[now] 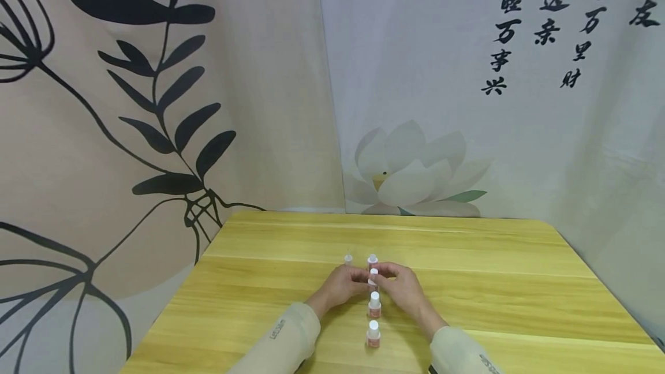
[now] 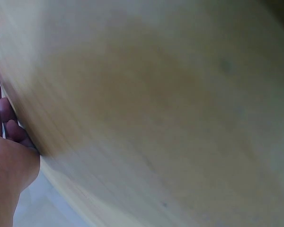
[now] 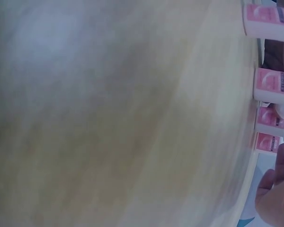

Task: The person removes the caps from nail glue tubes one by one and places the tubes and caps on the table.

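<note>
Small white bottles with pink labels and white caps stand in a line running away from me in the head view. My left hand (image 1: 344, 285) comes from the left and grips the body of one bottle (image 1: 373, 272), partly hidden by fingers. From the right, my right hand (image 1: 405, 288) pinches that same bottle near its cap. Right behind it stands a farther bottle (image 1: 372, 259), close to my right fingers. Nearer to me are two more bottles, one here (image 1: 374, 306) and the nearest bottle (image 1: 373, 335). The right wrist view shows the held bottle (image 3: 266, 118) with a fingertip against it.
Beyond my left hand, a separate object with a whitish top (image 1: 348, 259) shows, its lower part hidden. Everything stands on a yellow wood-grain table (image 1: 493, 293). A printed curtain (image 1: 275, 103) hangs behind the table's far edge.
</note>
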The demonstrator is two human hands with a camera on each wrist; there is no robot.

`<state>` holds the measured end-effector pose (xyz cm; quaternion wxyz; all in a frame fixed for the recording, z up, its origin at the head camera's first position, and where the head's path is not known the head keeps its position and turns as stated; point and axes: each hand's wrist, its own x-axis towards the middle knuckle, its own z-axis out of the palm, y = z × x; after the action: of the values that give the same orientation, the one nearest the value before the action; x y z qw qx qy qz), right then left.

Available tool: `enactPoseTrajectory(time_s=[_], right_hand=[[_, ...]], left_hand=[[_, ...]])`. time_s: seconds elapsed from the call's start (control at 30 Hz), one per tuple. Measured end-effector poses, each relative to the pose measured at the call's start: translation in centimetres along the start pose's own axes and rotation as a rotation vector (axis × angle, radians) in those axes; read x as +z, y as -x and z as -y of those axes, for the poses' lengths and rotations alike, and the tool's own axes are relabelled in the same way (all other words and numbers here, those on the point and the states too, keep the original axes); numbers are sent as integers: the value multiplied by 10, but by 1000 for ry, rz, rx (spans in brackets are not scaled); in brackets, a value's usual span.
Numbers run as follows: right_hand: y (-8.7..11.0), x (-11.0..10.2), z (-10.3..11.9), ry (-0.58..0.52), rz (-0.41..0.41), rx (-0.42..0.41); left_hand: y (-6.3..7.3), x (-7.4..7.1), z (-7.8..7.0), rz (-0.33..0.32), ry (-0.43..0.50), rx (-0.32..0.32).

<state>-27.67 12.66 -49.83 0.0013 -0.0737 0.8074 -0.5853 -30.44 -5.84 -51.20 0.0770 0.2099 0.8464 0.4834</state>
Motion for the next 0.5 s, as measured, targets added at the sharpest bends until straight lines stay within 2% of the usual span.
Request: enactPoseTrajectory(time_s=[0.23, 0.5], right_hand=[[-1, 0, 1, 12, -4, -5], [-6, 0, 9, 55, -14, 31]], left_hand=[[1, 0, 0, -4, -22, 18], [1, -1, -1, 3, -23, 4]])
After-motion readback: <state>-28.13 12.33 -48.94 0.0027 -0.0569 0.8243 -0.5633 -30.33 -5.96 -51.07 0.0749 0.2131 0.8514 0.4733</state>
